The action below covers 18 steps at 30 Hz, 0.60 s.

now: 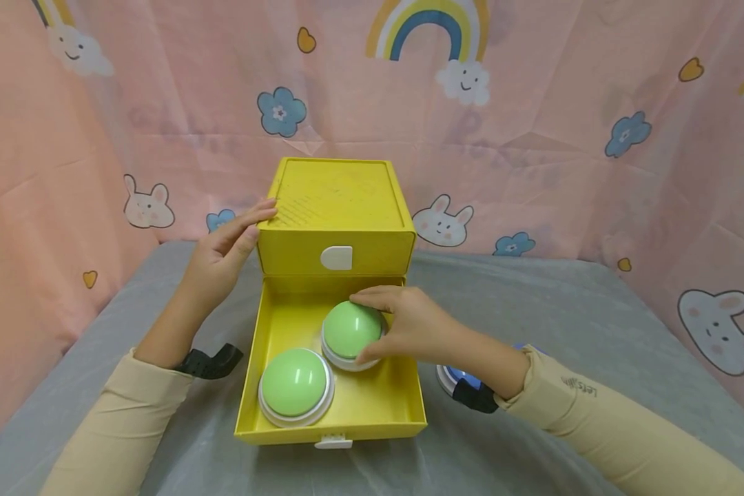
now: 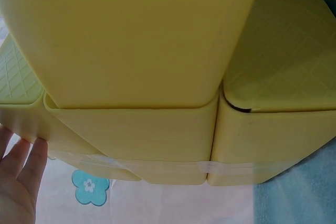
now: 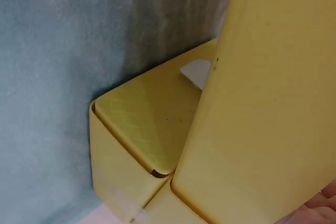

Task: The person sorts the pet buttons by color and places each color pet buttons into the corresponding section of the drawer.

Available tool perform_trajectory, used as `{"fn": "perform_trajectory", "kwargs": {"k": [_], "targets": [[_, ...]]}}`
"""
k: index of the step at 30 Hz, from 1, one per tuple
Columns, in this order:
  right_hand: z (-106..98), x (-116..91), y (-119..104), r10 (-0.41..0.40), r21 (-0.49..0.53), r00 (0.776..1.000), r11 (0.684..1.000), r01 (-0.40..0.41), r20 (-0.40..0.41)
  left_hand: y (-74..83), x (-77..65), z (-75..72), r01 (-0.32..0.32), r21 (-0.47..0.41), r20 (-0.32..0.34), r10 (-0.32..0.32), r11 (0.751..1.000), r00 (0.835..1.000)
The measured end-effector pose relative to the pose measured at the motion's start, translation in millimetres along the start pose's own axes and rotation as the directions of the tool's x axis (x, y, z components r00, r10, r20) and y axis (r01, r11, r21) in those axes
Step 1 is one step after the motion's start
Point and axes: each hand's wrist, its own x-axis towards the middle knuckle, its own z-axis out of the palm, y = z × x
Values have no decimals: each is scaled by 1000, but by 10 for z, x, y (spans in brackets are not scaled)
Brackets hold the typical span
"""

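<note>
A yellow drawer cabinet (image 1: pixel 337 253) stands on the table with a drawer (image 1: pixel 372 406) pulled out toward me. Two green dome push buttons with white bases sit inside: the front-left button (image 1: pixel 294 382) is untouched, and the back-right button (image 1: pixel 351 330) is in my right hand (image 1: pixel 409 324). Thumb and fingers span that dome from its right side. My left hand (image 1: pixel 223 251), fingers extended, rests against the upper left edge of the cabinet. The left wrist view shows its fingers (image 2: pixel 32 169) beside a yellow wall; part of the right hand (image 3: pixel 315 211) appears low in the right wrist view.
A blue dome button (image 1: pixel 448 375) lies right of the drawer, partly covered by my right wrist. The closed upper drawer has a white handle (image 1: pixel 337 257); another handle (image 1: pixel 333 442) is on the open one. Behind the grey tabletop (image 1: pixel 533 289) hangs a pink printed cloth (image 1: pixel 347 89).
</note>
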Motion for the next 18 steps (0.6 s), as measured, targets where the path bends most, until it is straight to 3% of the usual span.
{"fn": "perform_trajectory", "kwargs": {"k": [8,18], "targets": [[16,9,-23,-26,-58,999,998,28,39,8,4,3,-3,5,-7,3,1000,1000],[-5,49,-34,15,-74,995,997,-8,99,14,2,6,-5,-6,-3,5,1000,1000]]}}
